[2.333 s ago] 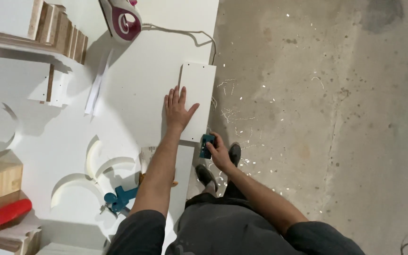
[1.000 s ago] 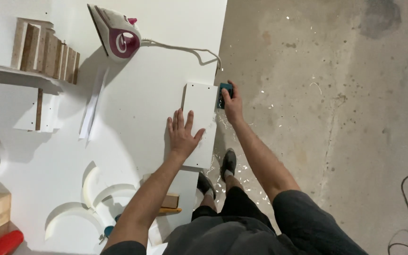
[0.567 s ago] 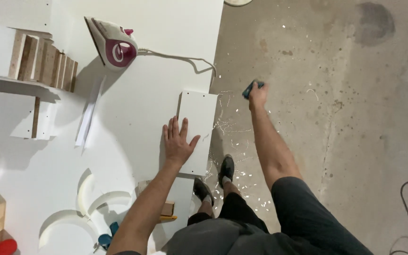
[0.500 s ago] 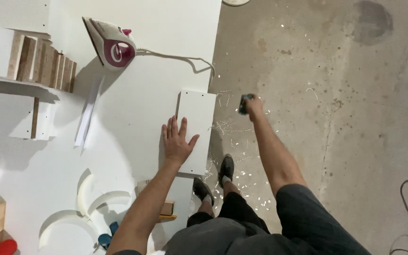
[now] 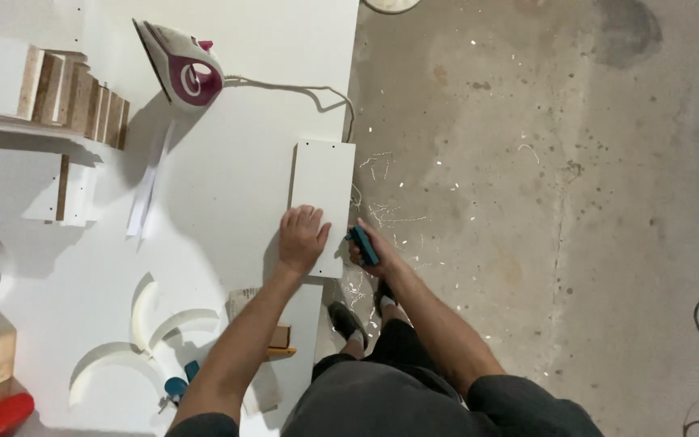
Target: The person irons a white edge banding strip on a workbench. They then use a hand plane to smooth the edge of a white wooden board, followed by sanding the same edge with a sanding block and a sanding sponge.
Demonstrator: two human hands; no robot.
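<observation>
Left hand [image 5: 302,240] is pressed flat, fingers spread, on the lower end of a small white panel [image 5: 322,190] lying at the right edge of the white worktable [image 5: 228,202], centre of the frame. The right hand [image 5: 370,252] is closed around a small blue trimming tool [image 5: 362,245] held against the panel's right edge (near its lower corner). White shavings [image 5: 382,212] are scattered on the concrete floor [image 5: 544,202] beside that edge, so trimming is judged partly done; how much edge remains cannot be told. A clothes iron [image 5: 181,71] stands upper left.
</observation>
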